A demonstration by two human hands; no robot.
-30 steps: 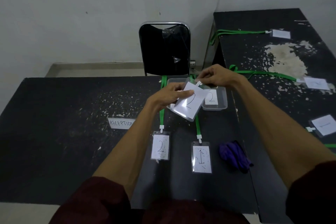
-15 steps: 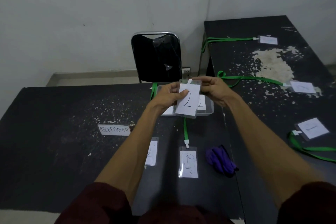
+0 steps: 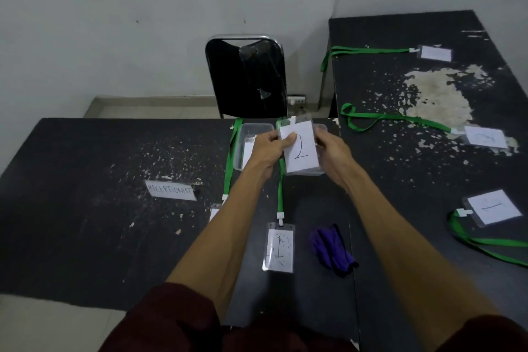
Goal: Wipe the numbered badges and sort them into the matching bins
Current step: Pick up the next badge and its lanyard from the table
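Plastic badge (image 3: 302, 156) (numbered 2) held by left hand (image 3: 265, 151) and right hand (image 3: 334, 151).

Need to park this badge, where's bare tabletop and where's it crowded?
Widest free patch: the near black table left of the white RECEPTIONIST paper label. Another: the right black table, between its flaked paint patch and nearest white badge. Crowded: the strip from the clear plastic bins down the green lanyards to the number-1 badge and purple cloth.

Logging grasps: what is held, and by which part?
The clear plastic badge with white card numbered 2: left hand pinches its left edge, right hand holds its right edge.
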